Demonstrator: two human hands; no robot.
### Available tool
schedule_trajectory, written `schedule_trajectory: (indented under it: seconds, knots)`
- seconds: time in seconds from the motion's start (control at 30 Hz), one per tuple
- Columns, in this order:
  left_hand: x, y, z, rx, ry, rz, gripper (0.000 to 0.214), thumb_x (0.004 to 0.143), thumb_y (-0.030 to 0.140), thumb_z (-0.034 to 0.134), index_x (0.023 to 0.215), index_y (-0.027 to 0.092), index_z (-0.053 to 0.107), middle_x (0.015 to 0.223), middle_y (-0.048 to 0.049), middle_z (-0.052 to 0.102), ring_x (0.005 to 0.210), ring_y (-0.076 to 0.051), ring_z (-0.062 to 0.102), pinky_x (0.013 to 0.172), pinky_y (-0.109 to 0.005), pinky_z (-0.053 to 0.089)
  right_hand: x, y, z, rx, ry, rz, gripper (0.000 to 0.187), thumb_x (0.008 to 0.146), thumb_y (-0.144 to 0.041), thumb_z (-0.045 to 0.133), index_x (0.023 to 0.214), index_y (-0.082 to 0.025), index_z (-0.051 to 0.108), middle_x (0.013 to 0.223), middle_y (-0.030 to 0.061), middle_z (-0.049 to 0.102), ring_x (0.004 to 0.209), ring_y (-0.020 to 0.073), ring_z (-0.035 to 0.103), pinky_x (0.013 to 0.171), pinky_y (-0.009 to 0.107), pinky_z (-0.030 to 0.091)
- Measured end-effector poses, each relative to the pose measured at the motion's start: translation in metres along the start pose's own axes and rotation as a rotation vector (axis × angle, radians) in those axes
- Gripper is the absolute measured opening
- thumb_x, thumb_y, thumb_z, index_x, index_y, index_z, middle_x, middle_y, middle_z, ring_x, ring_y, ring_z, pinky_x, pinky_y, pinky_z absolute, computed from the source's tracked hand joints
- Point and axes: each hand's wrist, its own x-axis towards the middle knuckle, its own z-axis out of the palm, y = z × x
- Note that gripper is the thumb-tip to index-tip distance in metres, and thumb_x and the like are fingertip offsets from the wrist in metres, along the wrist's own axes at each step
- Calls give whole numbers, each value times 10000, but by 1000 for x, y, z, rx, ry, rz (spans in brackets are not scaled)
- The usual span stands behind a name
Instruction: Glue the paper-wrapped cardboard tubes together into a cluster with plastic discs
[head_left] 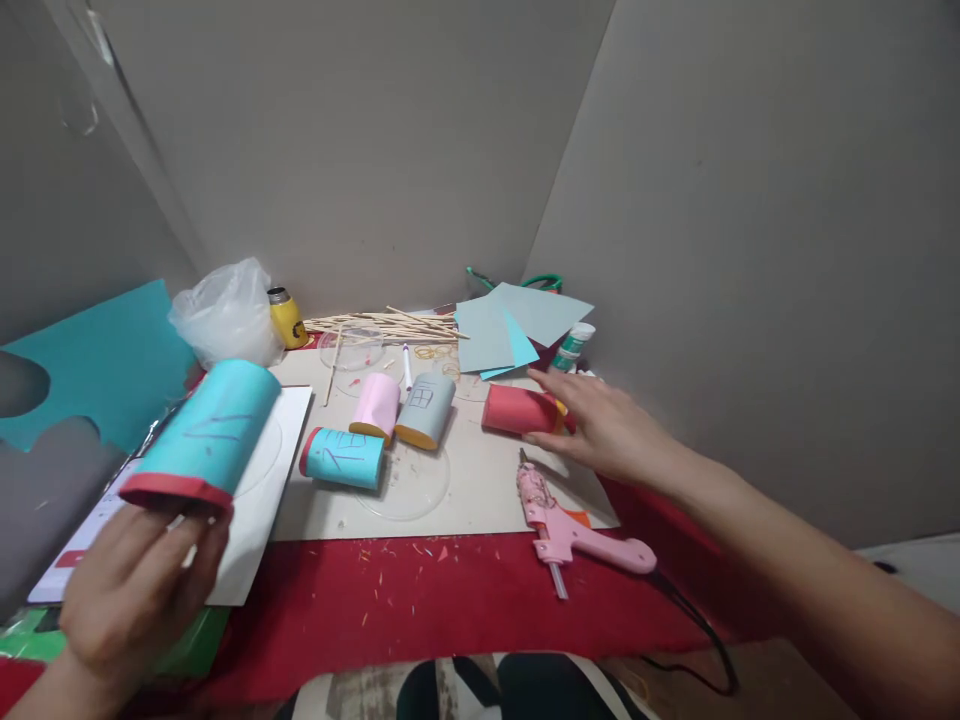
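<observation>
My left hand (139,590) at the lower left is closed round the red-rimmed end of a large light-blue paper tube (206,430), holding it up over a white sheet (259,500). My right hand (600,425) reaches in from the right, fingers on the end of a red paper tube (517,410) lying on the cardboard board (480,490). Three smaller tubes lie near the middle: a blue one with a red end (345,458), a pink one (377,405) and a grey one (427,408).
A pink glue gun (570,525) with its cable lies at the board's front right on the red cloth (420,600). At the back are wooden sticks (390,323), a plastic bag (225,312), a yellow container (286,318), blue paper sheets (510,325) and a glue bottle (574,345). Grey walls enclose it.
</observation>
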Motion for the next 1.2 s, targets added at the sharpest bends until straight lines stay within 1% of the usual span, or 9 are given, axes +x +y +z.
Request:
schedule_trajectory:
  seconds: [0.23,0.37,0.5,0.6,0.67,0.83,0.97,1.1,1.2]
  knots:
    - [-5,-38,24,255,-192,-99,45,946,208,620,986,204,641,856,-45,721,781,-237,697,756,-342,567,32,-12,13,-49,-140,-55,769,836,-383,621,1548,-165,428,1358,201,662,1123,436,665,842,519,530]
    - [-14,-42,38,188,-371,-161,171,993,219,500,956,165,658,901,-121,725,870,-280,686,807,-383,549,30,-13,5,31,-119,13,806,860,-497,574,1577,-184,378,1335,196,677,1064,447,688,775,512,550]
    - [-17,-39,47,93,-585,-302,293,978,290,426,946,149,680,956,-150,715,921,-300,676,784,-383,534,1,-39,-14,627,-91,111,873,788,-600,683,1548,-263,414,1385,126,654,1066,359,702,825,437,581]
    - [-15,-34,45,53,-787,-425,344,952,343,410,1013,149,688,1014,-146,726,857,-292,691,655,-352,508,-27,-75,-21,1142,-404,307,867,831,-661,643,1559,-278,373,1003,77,773,678,237,712,549,333,566]
    - [-14,-31,37,78,-864,-434,378,953,356,411,1117,141,676,1034,-146,743,780,-287,703,574,-343,475,-39,-98,-20,1288,-603,408,886,837,-665,653,1574,-288,335,692,0,712,406,159,550,368,266,435]
    - [-9,-12,8,78,-701,-352,334,977,381,456,1087,176,696,972,-110,786,668,-289,726,482,-338,465,-42,-129,-10,1580,-550,590,747,817,-522,746,1473,-283,482,1030,65,769,744,194,716,633,279,591]
    - [14,27,-5,-392,-475,-328,309,981,394,555,1204,197,636,1026,-73,787,700,-194,748,640,-288,594,-42,-143,-8,1662,-558,653,775,805,-503,760,1485,-323,438,1062,70,766,774,218,729,692,338,615]
    - [40,70,1,-762,-589,-238,673,938,329,622,1545,223,351,1425,-136,625,1232,-260,663,965,-364,588,-48,-158,-8,1757,-580,627,729,808,-473,776,1449,-343,452,1100,48,760,757,201,733,671,330,603]
    - [45,93,12,-823,-680,-151,938,878,400,698,1619,202,157,1596,-248,381,1252,-353,643,898,-446,616,-53,-167,-8,1821,-543,588,686,806,-439,786,1411,-318,486,1225,70,729,927,237,747,798,366,603]
